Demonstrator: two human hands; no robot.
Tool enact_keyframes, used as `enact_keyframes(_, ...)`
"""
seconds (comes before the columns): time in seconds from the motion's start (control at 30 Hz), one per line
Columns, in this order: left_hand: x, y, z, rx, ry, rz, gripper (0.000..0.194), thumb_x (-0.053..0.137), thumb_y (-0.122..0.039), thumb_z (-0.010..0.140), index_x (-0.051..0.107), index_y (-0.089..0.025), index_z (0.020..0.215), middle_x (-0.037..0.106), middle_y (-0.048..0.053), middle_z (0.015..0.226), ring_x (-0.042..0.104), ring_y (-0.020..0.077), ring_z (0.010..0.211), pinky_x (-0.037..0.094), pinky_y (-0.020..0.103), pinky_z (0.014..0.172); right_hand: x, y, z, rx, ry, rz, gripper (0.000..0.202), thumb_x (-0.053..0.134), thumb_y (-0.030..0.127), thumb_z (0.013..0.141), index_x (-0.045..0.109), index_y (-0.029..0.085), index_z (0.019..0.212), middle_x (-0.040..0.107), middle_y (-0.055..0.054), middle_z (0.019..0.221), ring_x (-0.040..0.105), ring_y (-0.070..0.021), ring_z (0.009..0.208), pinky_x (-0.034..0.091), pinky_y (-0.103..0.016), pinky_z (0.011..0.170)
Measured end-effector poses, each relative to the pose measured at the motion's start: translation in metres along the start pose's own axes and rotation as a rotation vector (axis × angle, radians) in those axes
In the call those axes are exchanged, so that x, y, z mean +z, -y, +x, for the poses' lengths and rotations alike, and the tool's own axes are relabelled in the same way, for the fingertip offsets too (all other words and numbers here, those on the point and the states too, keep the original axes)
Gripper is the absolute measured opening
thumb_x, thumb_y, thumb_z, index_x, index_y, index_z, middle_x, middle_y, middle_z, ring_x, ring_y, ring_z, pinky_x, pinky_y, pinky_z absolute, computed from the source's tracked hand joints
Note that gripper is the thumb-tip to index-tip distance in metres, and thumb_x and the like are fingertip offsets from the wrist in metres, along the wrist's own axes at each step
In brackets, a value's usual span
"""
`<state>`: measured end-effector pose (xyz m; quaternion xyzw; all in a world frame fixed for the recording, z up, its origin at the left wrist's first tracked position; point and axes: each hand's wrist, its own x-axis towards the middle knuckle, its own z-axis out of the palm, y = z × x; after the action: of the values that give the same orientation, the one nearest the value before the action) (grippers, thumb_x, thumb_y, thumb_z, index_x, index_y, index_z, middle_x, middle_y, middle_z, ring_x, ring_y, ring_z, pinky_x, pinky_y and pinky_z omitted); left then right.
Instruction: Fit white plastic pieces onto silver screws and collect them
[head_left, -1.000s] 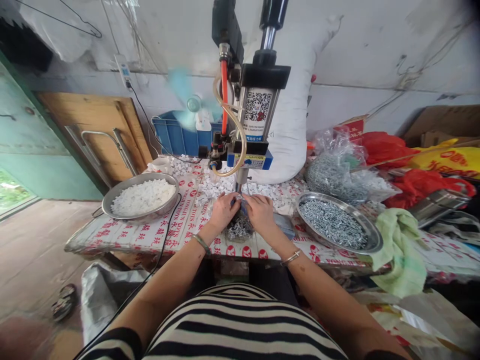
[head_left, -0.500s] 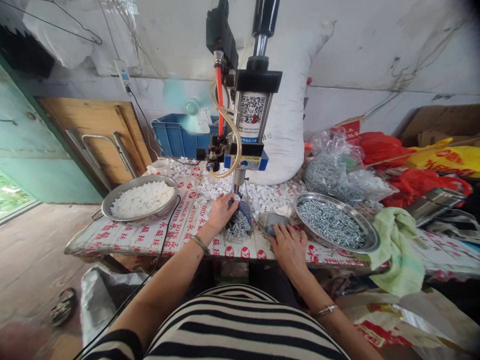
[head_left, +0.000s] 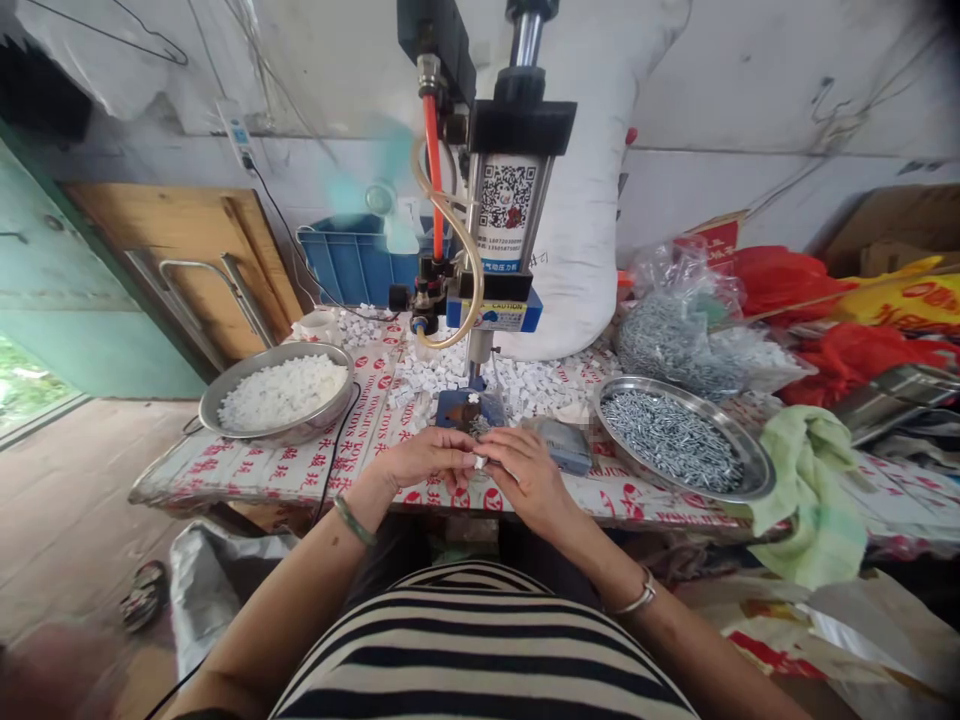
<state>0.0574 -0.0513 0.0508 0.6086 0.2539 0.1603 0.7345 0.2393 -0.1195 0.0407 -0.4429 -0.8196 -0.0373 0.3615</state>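
Close to the table's front edge, my left hand [head_left: 429,462] and my right hand [head_left: 526,478] meet fingertip to fingertip. Both are closed in a pinch around a small white plastic piece [head_left: 480,462], mostly covered by the fingers. Just beyond them stands the pneumatic press [head_left: 506,215], with its blue base [head_left: 448,404] under the ram. Another white plastic piece [head_left: 473,397] sits beneath the ram tip. Metal pins [head_left: 477,425] show in part behind my fingers. A grey box-shaped thing [head_left: 566,447] lies to the right of my right hand, untouched.
At left stands a metal bowl [head_left: 336,408] of white pieces; at right, a steel bowl [head_left: 759,482] of metal pins. Loose white pieces [head_left: 529,385] cover the table behind the press. A green cloth [head_left: 814,490] hangs over the edge. A black cable [head_left: 341,440] crosses the table at left.
My left hand has drawn back from the press toward my body. My right hand has left the grey box and come inward to meet it. The view has shifted slightly.
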Motion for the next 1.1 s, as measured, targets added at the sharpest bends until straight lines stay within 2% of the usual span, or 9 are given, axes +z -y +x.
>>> enact_keyframes(0.07, 0.001, 0.001, 0.002, 0.032, -0.09, 0.076, 0.033, 0.066, -0.04, 0.068, 0.062, -0.014, 0.086, 0.059, -0.001, 0.06, 0.053, 0.0079, 0.049, 0.04, 0.019, 0.046, 0.002, -0.003, 0.0, -0.007, -0.025, -0.037, 0.023, 0.046, 0.02, 0.087, 0.062, 0.021, 0.103, 0.065, -0.003, 0.103, 0.053, -0.0163, 0.104, 0.036, -0.035, 0.093)
enact_keyframes(0.13, 0.0, 0.0, 0.009, 0.159, -0.344, 0.206, 0.03, 0.062, -0.037, 0.072, 0.062, -0.014, 0.091, 0.059, -0.001, 0.063, 0.053, 0.0082, 0.052, 0.041, 0.02, 0.049, 0.001, -0.012, 0.005, -0.003, -0.075, -0.118, 0.023, 0.046, 0.02, 0.087, 0.063, 0.021, 0.102, 0.066, -0.003, 0.102, 0.053, -0.0168, 0.103, 0.034, -0.036, 0.093)
enact_keyframes(0.2, -0.002, 0.0, 0.02, 0.311, -0.653, 0.36, 0.028, 0.06, -0.032, 0.073, 0.061, -0.016, 0.097, 0.063, 0.001, 0.074, 0.056, 0.0097, 0.061, 0.045, 0.022, 0.057, 0.0, -0.025, 0.017, 0.015, -0.127, -0.206, 0.023, 0.046, 0.022, 0.087, 0.064, 0.021, 0.101, 0.066, -0.004, 0.102, 0.053, -0.0174, 0.103, 0.032, -0.036, 0.094)
enact_keyframes(0.23, -0.004, -0.001, 0.027, 0.366, -0.77, 0.434, 0.029, 0.06, -0.03, 0.073, 0.06, -0.017, 0.099, 0.064, 0.002, 0.081, 0.057, 0.011, 0.067, 0.046, 0.024, 0.063, 0.0, -0.032, 0.025, 0.029, -0.139, -0.241, 0.023, 0.046, 0.022, 0.087, 0.064, 0.021, 0.101, 0.066, -0.004, 0.102, 0.052, -0.0176, 0.103, 0.032, -0.036, 0.093)
enact_keyframes(0.3, -0.009, 0.0, 0.04, 0.418, -0.882, 0.534, 0.033, 0.06, -0.026, 0.073, 0.057, -0.018, 0.105, 0.065, 0.004, 0.092, 0.059, 0.0138, 0.077, 0.048, 0.027, 0.072, 0.003, -0.044, 0.043, 0.061, -0.133, -0.291, 0.023, 0.046, 0.023, 0.087, 0.064, 0.021, 0.1, 0.066, -0.004, 0.103, 0.052, -0.0179, 0.103, 0.03, -0.035, 0.092)
enact_keyframes(0.4, -0.015, 0.003, 0.057, 0.442, -0.886, 0.557, 0.038, 0.06, -0.02, 0.072, 0.054, -0.017, 0.11, 0.065, 0.006, 0.095, 0.06, 0.0163, 0.086, 0.047, 0.031, 0.08, 0.011, -0.051, 0.066, 0.107, -0.071, -0.336, 0.021, 0.048, 0.023, 0.085, 0.065, 0.021, 0.097, 0.065, -0.003, 0.103, 0.05, -0.0181, 0.102, 0.028, -0.036, 0.091)
enact_keyframes(0.5, -0.019, 0.007, 0.066, 0.436, -0.841, 0.519, 0.041, 0.059, -0.014, 0.071, 0.054, -0.015, 0.111, 0.067, 0.007, 0.092, 0.061, 0.0166, 0.086, 0.046, 0.032, 0.083, 0.019, -0.05, 0.075, 0.132, 0.008, -0.369, 0.021, 0.047, 0.021, 0.085, 0.065, 0.022, 0.097, 0.065, -0.003, 0.104, 0.048, -0.0186, 0.105, 0.024, -0.037, 0.093)
enact_keyframes(0.7, -0.023, 0.012, 0.07, 0.446, -0.792, 0.413, 0.039, 0.059, -0.012, 0.07, 0.056, -0.015, 0.109, 0.068, 0.005, 0.09, 0.063, 0.0157, 0.084, 0.047, 0.03, 0.082, 0.023, -0.048, 0.072, 0.162, 0.075, -0.411, 0.024, 0.044, 0.021, 0.086, 0.063, 0.022, 0.1, 0.065, -0.004, 0.105, 0.045, -0.0192, 0.107, 0.018, -0.039, 0.095)
enact_keyframes(1.1, -0.022, 0.007, 0.066, 0.424, -0.783, 0.441, 0.035, 0.06, -0.013, 0.071, 0.059, -0.013, 0.106, 0.068, 0.008, 0.095, 0.064, 0.0175, 0.086, 0.048, 0.031, 0.083, 0.023, -0.043, 0.075, 0.211, 0.083, -0.421, 0.023, 0.043, 0.021, 0.086, 0.063, 0.021, 0.098, 0.066, -0.005, 0.097, 0.047, -0.0197, 0.101, 0.019, -0.039, 0.092)
